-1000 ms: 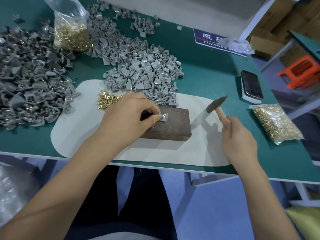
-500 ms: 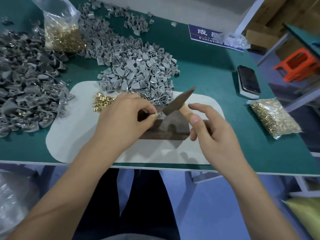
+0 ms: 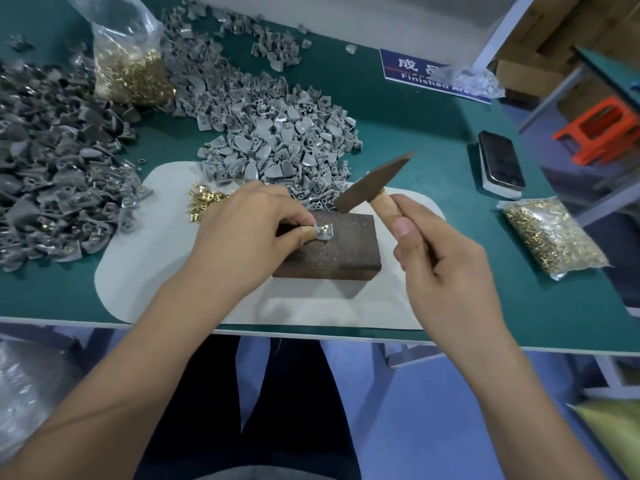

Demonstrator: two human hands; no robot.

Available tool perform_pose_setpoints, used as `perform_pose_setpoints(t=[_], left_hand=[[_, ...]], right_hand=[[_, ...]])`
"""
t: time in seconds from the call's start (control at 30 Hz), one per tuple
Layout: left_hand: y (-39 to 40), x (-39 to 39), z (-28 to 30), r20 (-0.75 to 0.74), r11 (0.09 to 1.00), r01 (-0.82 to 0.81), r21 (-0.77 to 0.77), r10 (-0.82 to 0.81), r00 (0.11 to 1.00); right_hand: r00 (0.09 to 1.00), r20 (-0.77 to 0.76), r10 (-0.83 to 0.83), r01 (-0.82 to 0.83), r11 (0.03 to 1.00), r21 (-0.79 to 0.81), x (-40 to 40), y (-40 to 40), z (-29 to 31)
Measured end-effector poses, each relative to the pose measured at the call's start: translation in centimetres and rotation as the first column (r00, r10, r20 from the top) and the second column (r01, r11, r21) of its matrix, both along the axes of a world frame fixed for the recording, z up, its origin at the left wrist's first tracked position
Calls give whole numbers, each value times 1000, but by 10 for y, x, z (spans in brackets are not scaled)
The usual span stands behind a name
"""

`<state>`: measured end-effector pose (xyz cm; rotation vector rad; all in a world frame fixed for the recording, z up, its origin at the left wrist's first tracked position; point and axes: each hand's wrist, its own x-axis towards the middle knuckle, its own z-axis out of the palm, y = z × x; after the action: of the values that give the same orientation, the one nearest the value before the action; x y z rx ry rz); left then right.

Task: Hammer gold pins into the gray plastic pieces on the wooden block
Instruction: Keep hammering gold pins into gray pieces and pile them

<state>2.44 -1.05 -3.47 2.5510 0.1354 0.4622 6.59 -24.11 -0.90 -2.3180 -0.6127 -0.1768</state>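
While the small gray plastic piece point(image 3: 323, 233) lies on the dark brown wooden block point(image 3: 332, 249) with a short gold pin point(image 3: 325, 229) standing in it, the risk is plain: a blow landing off-centre could bend the pin, kick the piece off the block, or catch the left thumb, which sits just beside the pin. The left hand point(image 3: 247, 233) pinches the piece's near edge between thumb and forefinger. The right hand point(image 3: 440, 265) wraps closed around the pale wooden handle of the brown-headed hammer point(image 3: 372, 183), whose head hangs above and behind the pin, seemingly not touching it.
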Motion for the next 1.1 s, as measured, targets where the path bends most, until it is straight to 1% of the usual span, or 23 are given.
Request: perform_pose_setpoints(t=[0.07, 0.17, 0.27, 0.37, 0.4, 0.47, 0.5, 0.6, 0.7, 0.8, 0.87, 0.9, 0.97, 1.07, 1.1], left_hand=[[0, 1, 0, 0, 1000, 5, -4, -5, 1000], [1, 2, 2, -11, 1000, 9, 5, -9, 1000], [2, 3, 3, -12, 1000, 8, 14, -8, 1000], [2, 3, 3, -4, 1000, 4, 20, -4, 1000], [2, 2, 2, -3, 1000, 0, 23, 0, 1000], [2, 2, 2, 3, 1000, 2, 22, -2, 1000], [2, 2, 2, 5, 1000, 5, 19, -5, 1000], [3, 2, 2, 2, 1000, 5, 21, -5, 1000], [4, 2, 3, -5, 1000, 2, 30, -2, 1000], [3, 2, 4, -6, 1000, 1, 21, 0, 1000], [3, 2, 3, -6, 1000, -9, 24, 9, 1000], [3, 2, 3, -8, 1000, -11, 26, 11, 1000], [3, 3, 3, -10, 1000, -11, 28, 12, 1000], [3, 2, 4, -18, 1000, -4, 27, 4, 1000], [2, 2, 4, -18, 1000, 0, 29, 1, 1000]], right_hand=[[1000, 9, -18, 18, 1000, 0, -3, 2, -1], [999, -25, -20, 20, 1000, 4, -2, 5, -7], [999, -46, -5, 2, 997, -83, 0, 6, -14], [1000, 3, -24, 24, 999, -23, -6, 5, -16], [1000, 6, -19, 19, 999, -44, -9, 6, -17], [999, 28, -22, 26, 989, -144, -13, 7, -17], [998, 44, -34, 41, 987, -156, -13, 7, -17], [998, 26, -65, 67, 995, -80, -11, 3, -17], [998, 25, -65, 67, 989, -132, -10, 3, -18], [997, 22, -68, 70, 990, -122, -10, 4, -17], [997, 38, -67, 73, 981, -181, -11, 6, -16], [995, 55, -78, 86, 981, -175, -11, 6, -16], [995, 48, -84, 89, 990, -108, -12, 5, -16], [997, 62, -47, 56, 987, -153, -13, 3, -18], [996, 67, -63, 71, 989, -129, -13, 2, -18]])
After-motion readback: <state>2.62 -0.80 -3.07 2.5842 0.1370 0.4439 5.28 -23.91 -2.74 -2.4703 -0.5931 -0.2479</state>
